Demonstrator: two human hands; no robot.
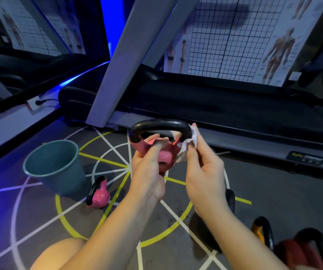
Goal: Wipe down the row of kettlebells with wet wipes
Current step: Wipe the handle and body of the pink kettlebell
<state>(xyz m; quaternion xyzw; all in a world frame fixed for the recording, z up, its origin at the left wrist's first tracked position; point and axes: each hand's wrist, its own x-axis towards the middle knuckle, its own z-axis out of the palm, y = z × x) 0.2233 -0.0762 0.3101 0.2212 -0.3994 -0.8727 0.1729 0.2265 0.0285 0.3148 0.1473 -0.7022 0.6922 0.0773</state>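
While the left hand (pixel 149 172) is gripping a pink kettlebell (pixel 165 155) above the grey floor (pixel 273 191) marked with yellow and white lines, the right hand (pixel 203 172) is pinching a wet wipe (pixel 192 140) against its black handle (pixel 160 124); a teal bucket (pixel 55 166) is standing nearby, a treadmill (pixel 215 106) lying beyond.
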